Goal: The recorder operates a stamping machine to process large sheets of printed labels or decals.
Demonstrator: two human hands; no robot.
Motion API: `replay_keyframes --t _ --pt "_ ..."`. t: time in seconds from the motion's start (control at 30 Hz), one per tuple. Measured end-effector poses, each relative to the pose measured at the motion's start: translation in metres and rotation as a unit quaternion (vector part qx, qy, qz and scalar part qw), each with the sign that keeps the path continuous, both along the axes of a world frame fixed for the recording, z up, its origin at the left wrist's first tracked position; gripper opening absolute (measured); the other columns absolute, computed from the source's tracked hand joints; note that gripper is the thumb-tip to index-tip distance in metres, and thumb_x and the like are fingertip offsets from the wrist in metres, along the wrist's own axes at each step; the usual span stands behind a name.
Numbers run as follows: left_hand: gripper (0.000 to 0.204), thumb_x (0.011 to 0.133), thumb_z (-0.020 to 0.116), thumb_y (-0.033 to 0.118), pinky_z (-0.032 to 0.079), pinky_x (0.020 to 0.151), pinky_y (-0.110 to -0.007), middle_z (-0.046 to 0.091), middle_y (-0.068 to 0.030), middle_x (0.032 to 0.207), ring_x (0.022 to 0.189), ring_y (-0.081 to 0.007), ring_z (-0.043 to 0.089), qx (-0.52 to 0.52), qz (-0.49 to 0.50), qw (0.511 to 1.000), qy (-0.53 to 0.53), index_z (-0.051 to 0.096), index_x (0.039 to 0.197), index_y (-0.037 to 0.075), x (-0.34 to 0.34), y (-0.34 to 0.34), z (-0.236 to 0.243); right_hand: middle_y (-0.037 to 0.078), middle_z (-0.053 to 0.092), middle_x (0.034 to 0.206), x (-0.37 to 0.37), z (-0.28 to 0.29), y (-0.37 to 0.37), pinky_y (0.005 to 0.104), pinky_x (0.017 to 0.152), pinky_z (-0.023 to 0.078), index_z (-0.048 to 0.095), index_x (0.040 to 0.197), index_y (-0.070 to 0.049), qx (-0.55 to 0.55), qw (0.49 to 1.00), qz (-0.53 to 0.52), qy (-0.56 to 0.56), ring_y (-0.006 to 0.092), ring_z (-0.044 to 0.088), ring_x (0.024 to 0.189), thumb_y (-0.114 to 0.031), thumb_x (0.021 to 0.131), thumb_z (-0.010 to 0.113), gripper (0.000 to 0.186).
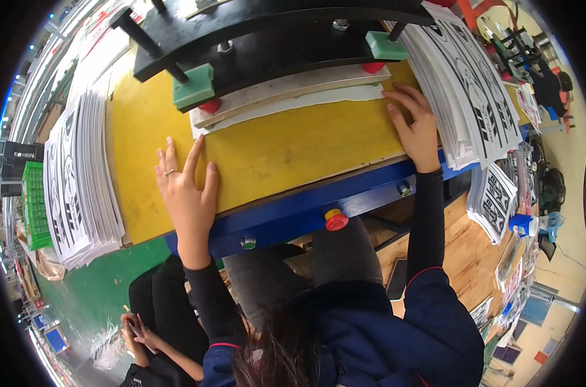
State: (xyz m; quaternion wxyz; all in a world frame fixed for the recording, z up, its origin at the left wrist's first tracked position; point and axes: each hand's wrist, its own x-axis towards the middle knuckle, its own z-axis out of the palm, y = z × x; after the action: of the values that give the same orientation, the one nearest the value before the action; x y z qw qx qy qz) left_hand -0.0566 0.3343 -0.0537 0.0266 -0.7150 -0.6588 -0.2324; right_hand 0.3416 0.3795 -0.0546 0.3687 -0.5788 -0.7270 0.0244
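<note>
My left hand (pixel 185 197) lies on the yellow board (pixel 293 155) with fingers spread, its index fingertip at the left end of a white sheet (pixel 299 103). At the sheet's right end, my right hand (pixel 417 129) rests with thumb and fingers apart, fingertips at or beside its edge. Most of the sheet is hidden beneath a long pale metal bar (pixel 293 92). Above that bar sits the black plate (pixel 273 48) of a press, with green blocks at its front corners, the left block (pixel 193 87) and the right block (pixel 386 45). Neither hand holds anything.
Printed sheets form a left stack (pixel 80 184) and a right stack (pixel 467 90). The blue front rail carries a red stop button (pixel 336 220) and two green buttons. A phone (pixel 397 278) lies on a wooden surface. Another person's hands (pixel 140 335) show at lower left.
</note>
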Motion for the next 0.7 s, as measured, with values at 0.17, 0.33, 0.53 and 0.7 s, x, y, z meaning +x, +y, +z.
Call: replay_keyframes --t 0.17,0.33,0.53,0.7 --pt "0.045 0.089 0.062 0.03 0.022 0.117 -0.051 0.04 -0.0242 0.149 0.14 -0.0427 0.035 0.006 0.005 1.0 0.003 0.062 0.133 0.025 0.002 0.0025 -0.0059 0.016 0.065 0.121 0.0019 0.0027 -0.0022 0.0392 0.1 0.045 0.072 0.109 -0.01 -0.001 1.0 -0.003 -0.012 0.0346 0.06 0.113 -0.015 0.088 0.064 0.023" --pt "0.044 0.089 0.062 0.03 0.022 0.117 -0.051 0.041 -0.0238 0.149 0.141 -0.0421 0.035 0.007 0.013 1.0 0.007 0.062 0.132 0.025 -0.0006 0.0016 -0.0064 0.016 0.065 0.121 0.0011 0.0018 -0.0004 0.0395 0.1 0.045 0.073 0.109 -0.01 -0.007 1.0 0.004 -0.009 0.0348 0.06 0.114 -0.016 0.088 0.064 0.024" --pt "0.044 0.089 0.062 0.03 0.022 0.117 -0.051 0.041 -0.0238 0.149 0.141 -0.042 0.034 0.006 0.013 1.0 0.006 0.061 0.133 0.026 -0.0008 0.0006 -0.0053 0.016 0.065 0.121 -0.0005 0.0012 -0.0012 0.0393 0.1 0.045 0.073 0.108 -0.01 -0.008 1.0 0.004 -0.005 0.0341 0.06 0.114 -0.016 0.088 0.064 0.023" --pt "0.045 0.089 0.062 0.028 0.023 0.117 -0.051 0.041 -0.024 0.149 0.141 -0.0425 0.034 0.008 -0.002 1.0 -0.001 0.061 0.133 0.025 0.0029 0.0034 -0.0062 0.016 0.065 0.12 0.0038 0.0019 -0.0022 0.0396 0.099 0.046 0.073 0.107 -0.01 -0.009 1.0 -0.001 -0.001 0.0348 0.06 0.112 -0.015 0.087 0.065 0.022"
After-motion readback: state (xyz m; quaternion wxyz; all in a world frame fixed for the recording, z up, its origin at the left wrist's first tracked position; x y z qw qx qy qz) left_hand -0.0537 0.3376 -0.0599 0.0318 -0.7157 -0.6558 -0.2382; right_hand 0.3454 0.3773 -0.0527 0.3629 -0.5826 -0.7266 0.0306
